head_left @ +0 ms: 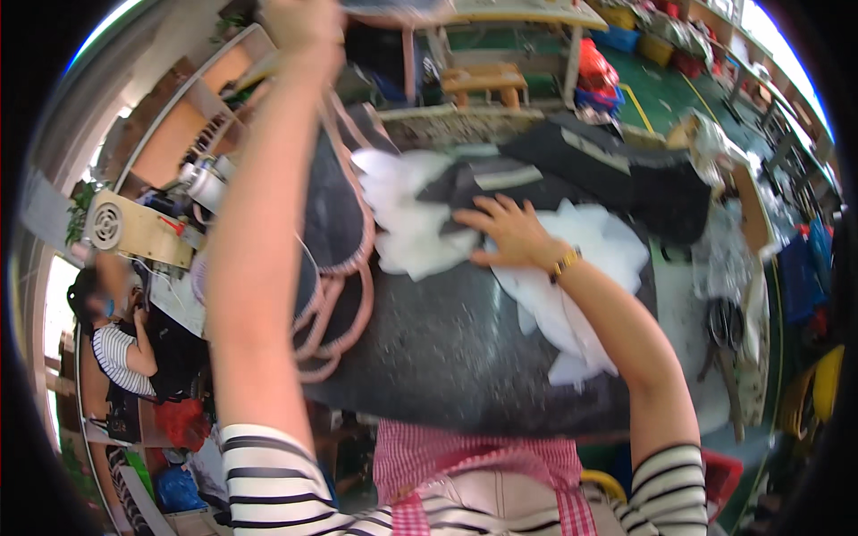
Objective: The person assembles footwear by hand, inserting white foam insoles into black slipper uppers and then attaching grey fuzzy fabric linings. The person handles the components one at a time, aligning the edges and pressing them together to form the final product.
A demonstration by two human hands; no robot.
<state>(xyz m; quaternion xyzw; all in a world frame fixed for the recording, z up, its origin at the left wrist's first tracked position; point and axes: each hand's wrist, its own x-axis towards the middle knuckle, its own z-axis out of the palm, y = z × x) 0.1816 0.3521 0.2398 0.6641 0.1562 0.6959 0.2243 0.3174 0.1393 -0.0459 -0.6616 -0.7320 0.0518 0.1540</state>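
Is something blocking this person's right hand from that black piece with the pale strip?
Nothing visible is: the right hand lies spread at the near edge of the black piece. The white scalloped piece shows beneath the wrist, not in between.

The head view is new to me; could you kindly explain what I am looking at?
This single picture comes from a wide fisheye camera worn on a person's head and looking down, so straight edges bend. There is no robot: the wearer works bare-handed. The right hand is spread, palm down, over a dark piece and a white jagged-edged piece on a black table. The left hand reaches to the top edge, blurred; whether it holds anything is unclear. Pink-edged pieces lie beside the left forearm.
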